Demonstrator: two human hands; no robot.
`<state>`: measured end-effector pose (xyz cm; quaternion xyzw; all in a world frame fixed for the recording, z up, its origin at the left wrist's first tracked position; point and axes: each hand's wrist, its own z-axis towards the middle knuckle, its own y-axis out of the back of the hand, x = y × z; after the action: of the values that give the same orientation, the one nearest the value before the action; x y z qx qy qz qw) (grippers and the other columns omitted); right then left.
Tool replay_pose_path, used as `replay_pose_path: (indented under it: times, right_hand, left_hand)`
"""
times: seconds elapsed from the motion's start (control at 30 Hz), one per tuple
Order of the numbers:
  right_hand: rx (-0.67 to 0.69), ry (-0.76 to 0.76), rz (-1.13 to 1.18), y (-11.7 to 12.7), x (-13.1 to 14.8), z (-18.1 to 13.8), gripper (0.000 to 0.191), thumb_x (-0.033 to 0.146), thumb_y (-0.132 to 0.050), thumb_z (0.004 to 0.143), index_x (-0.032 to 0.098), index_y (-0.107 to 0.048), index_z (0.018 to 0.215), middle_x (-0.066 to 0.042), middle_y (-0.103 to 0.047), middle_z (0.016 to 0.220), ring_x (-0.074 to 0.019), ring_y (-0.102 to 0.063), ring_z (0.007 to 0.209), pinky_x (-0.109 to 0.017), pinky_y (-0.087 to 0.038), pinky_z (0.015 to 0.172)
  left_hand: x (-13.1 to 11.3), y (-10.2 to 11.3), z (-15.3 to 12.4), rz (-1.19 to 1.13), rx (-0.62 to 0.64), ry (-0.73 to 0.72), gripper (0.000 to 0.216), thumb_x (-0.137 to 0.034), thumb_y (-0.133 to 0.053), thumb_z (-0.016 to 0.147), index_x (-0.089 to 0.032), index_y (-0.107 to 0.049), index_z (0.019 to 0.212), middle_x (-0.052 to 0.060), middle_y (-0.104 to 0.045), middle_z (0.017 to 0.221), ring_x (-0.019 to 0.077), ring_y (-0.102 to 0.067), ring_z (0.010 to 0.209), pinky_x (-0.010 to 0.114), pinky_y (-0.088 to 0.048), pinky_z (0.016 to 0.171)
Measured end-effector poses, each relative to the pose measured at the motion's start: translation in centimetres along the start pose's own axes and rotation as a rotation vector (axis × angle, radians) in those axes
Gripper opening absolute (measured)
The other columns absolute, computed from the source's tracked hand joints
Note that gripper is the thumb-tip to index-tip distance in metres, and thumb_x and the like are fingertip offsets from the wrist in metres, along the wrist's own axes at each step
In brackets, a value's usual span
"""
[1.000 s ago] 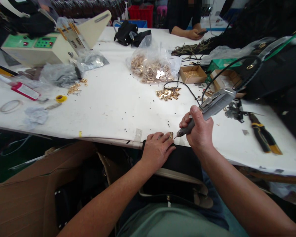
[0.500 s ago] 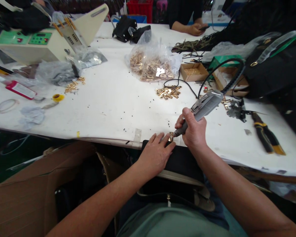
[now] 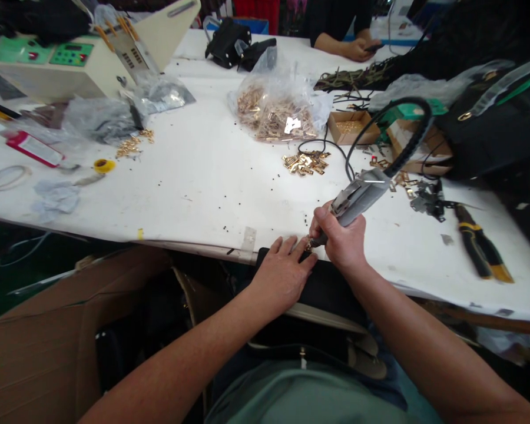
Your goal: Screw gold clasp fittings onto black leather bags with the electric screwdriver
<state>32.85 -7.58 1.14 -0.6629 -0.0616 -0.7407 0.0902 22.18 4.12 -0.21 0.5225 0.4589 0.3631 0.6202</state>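
My right hand (image 3: 345, 240) is wrapped round a grey electric screwdriver (image 3: 361, 196), tilted with its tip down and to the left. That tip meets a small gold metal fitting (image 3: 308, 246) on a black bag (image 3: 329, 288) at the table's front edge. Flat on the bag lies my left hand (image 3: 281, 275), fingers stretched out and slightly apart, with the fingertips beside the fitting. The hands partly cover the fitting, so the exact contact is hard to see. From the screwdriver's upper end a thick black cable (image 3: 419, 141) loops back.
Gold fittings (image 3: 307, 164) lie in a pile beyond the screwdriver, before a clear plastic bag (image 3: 285, 115) of more. Pliers (image 3: 483, 244) lie at right, near a small cardboard box (image 3: 353, 126). A machine (image 3: 57, 70) stands far left. Across the table, a person's hands (image 3: 360, 50) hold a phone.
My right hand and the screwdriver have shifted slightly down and left, with the tip now closer over the fitting. My left hand stays nearly in place. The view has shifted a little.
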Motion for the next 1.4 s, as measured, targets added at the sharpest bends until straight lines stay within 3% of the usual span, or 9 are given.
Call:
replay_pose_path:
  times: [0.2, 0.4, 0.6, 0.83, 0.93, 1.03, 1.17, 1.23, 1.4]
  right_hand:
    - [0.14, -0.013, -0.171, -0.5, 1.2, -0.1, 0.03, 0.04, -0.068, 0.079, 0.019, -0.055, 0.062, 0.001, -0.054, 0.054, -0.0118, -0.049, 0.048, -0.025, -0.043, 0.047]
    - [0.258, -0.012, -0.174, -0.8, 1.2, 0.4, 0.027, 0.037, -0.066, 0.073, 0.02, -0.052, 0.058, 0.002, -0.051, 0.052, -0.0107, -0.046, 0.047, -0.025, -0.041, 0.047]
    - [0.238, -0.072, -0.14, -1.1, 1.2, 0.7, 0.035, 0.044, -0.069, 0.076, 0.021, -0.049, 0.059, 0.002, -0.051, 0.05, -0.0107, -0.046, 0.045, -0.024, -0.04, 0.045]
    - [0.236, -0.08, 0.008, -0.4, 0.4, 2.0, 0.055, 0.068, -0.073, 0.078, 0.018, -0.055, 0.062, -0.001, -0.056, 0.05, -0.0125, -0.052, 0.045, -0.023, -0.041, 0.044]
    - [0.103, -0.025, 0.001, 0.5, 1.8, 3.3, 0.058, 0.073, -0.07, 0.078, 0.017, -0.058, 0.067, -0.001, -0.058, 0.052, -0.0133, -0.053, 0.046, -0.023, -0.042, 0.044]
    - [-0.014, 0.025, -0.284, 2.5, 3.6, 4.7, 0.057, 0.072, -0.062, 0.085, 0.015, -0.065, 0.088, -0.002, -0.063, 0.062, -0.0155, -0.056, 0.053, -0.025, -0.045, 0.05]
    - [0.181, -0.03, -0.854, 5.2, 3.4, 4.9, 0.044, 0.05, -0.052, 0.099, 0.016, -0.062, 0.126, -0.011, -0.072, 0.101, -0.0224, -0.067, 0.087, -0.032, -0.05, 0.074]
    - [0.209, -0.019, -0.921, 5.8, 2.2, 4.6, 0.039, 0.032, -0.064, 0.091, 0.017, -0.064, 0.126, -0.012, -0.071, 0.111, -0.0247, -0.067, 0.096, -0.033, -0.049, 0.082]
    - [0.169, 0.03, -1.066, 5.8, 0.9, 3.6, 0.038, 0.019, -0.072, 0.079, 0.016, -0.072, 0.117, -0.017, -0.068, 0.119, -0.0336, -0.061, 0.115, -0.044, -0.044, 0.097]
  left_hand:
    - [0.0, -0.1, -0.1, -0.024, -0.02, 0.004, 0.039, -0.031, -0.047, 0.102, -0.028, -0.056, 0.139, 0.01, -0.049, 0.152, 0.0311, -0.045, 0.139, 0.054, -0.036, 0.116]
    - [0.0, -0.1, -0.1, -0.05, -0.02, 0.007, 0.039, -0.029, -0.05, 0.1, -0.027, -0.057, 0.138, 0.009, -0.051, 0.149, 0.0315, -0.044, 0.139, 0.053, -0.037, 0.117]
    - [-0.1, -0.2, -0.2, -0.053, -0.04, 0.018, 0.038, -0.031, -0.05, 0.101, -0.029, -0.058, 0.137, 0.008, -0.052, 0.15, 0.0295, -0.046, 0.138, 0.052, -0.038, 0.117]
    - [-0.1, -0.6, -0.5, -0.021, -0.056, 0.016, 0.037, -0.033, -0.053, 0.1, -0.03, -0.059, 0.136, 0.007, -0.051, 0.153, 0.0282, -0.046, 0.139, 0.051, -0.04, 0.116]
    - [0.1, -0.7, -0.6, -0.037, -0.073, 0.006, 0.036, -0.032, -0.053, 0.1, -0.03, -0.059, 0.135, 0.006, -0.049, 0.155, 0.0273, -0.046, 0.139, 0.052, -0.039, 0.117]
    - [0.0, -0.5, -1.0, -0.064, -0.122, 0.019, 0.038, -0.03, -0.056, 0.099, -0.029, -0.058, 0.136, 0.008, -0.051, 0.153, 0.026, -0.048, 0.136, 0.049, -0.041, 0.115]
    - [-0.3, 0.2, -1.7, -0.044, -0.189, 0.193, 0.051, -0.031, -0.059, 0.095, -0.019, -0.052, 0.144, 0.012, -0.067, 0.128, 0.028, -0.059, 0.116, 0.048, -0.05, 0.1]
    - [0.0, 0.2, -1.7, -0.004, -0.166, 0.254, 0.043, -0.033, -0.057, 0.095, -0.017, -0.061, 0.135, 0.013, -0.069, 0.122, 0.0311, -0.061, 0.116, 0.051, -0.048, 0.101]
    - [0.0, 1.4, -0.8, -0.017, -0.026, 0.34, 0.032, -0.032, -0.057, 0.094, -0.021, -0.072, 0.12, 0.009, -0.074, 0.117, 0.0293, -0.066, 0.116, 0.045, -0.049, 0.102]
